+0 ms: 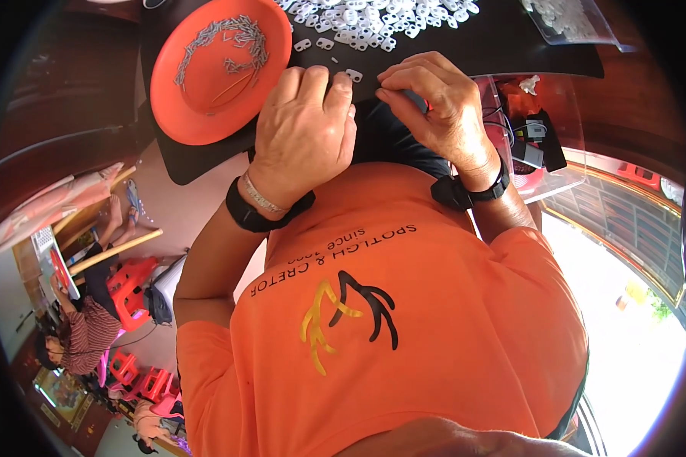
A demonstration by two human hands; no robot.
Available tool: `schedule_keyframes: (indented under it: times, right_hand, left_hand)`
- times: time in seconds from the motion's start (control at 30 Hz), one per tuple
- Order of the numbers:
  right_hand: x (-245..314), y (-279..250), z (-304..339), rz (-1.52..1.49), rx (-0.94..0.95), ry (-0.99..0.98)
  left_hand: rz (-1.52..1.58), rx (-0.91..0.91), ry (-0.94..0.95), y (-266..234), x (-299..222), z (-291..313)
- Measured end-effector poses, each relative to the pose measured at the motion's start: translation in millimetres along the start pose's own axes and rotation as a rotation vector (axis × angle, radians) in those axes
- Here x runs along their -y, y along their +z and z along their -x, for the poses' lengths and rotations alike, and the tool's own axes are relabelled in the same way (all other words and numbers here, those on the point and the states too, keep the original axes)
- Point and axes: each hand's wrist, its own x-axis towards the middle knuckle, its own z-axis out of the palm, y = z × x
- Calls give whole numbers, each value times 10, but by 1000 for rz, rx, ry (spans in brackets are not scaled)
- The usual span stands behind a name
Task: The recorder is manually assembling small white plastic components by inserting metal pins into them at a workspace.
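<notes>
My left hand [303, 129] is closed above the near edge of the black table, its fingers curled and the thumb pressed against the forefinger. A small pale spot shows at its fingertips, but I cannot make out what it is. My right hand [439, 107] pinches with thumb and forefinger, and anything between them is too small to see. Between the hands lies a white plastic piece with two holes [354, 75]. A tiny grey pin [334, 60] is just beyond it. To the left, an orange plate [198, 114] holds many grey metal pins [248, 38].
A heap of white plastic pieces [373, 19] covers the far middle of the table [465, 57]. A clear tray of pale parts [568, 23] stands far right. Below the right side, a transparent box [564, 145] contains cables and small devices. Other people and red stools [133, 293] are at left.
</notes>
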Motion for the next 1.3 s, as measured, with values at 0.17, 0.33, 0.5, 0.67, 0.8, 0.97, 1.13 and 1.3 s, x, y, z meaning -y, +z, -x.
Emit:
schedule_keyframes:
  times: [0.17,0.33,0.5,0.67,0.8,0.97,1.13,1.3]
  right_hand:
    - [-27,-8,56,-19,1,9]
    - [-56,12,62,-45,-17,-6]
    - [-53,8,91,-49,-20,-1]
    - [-73,31,94,-43,-24,-30]
    - [-70,26,81,-29,-28,-27]
    - [-58,29,70,-57,-42,14]
    - [-4,27,28,-319,-52,168]
    - [63,91,-75,-484,-70,266]
  left_hand:
    - [-110,-2,10,164,-42,-28]
    - [-186,-99,79,238,-41,26]
    - [-151,-47,51,200,-69,19]
    - [-131,-123,92,280,19,32]
    - [-116,-178,92,313,58,4]
    - [-7,-172,6,249,10,-70]
    - [1113,-142,-589,102,-91,-117]
    - [1511,-64,-704,-52,-55,-176]
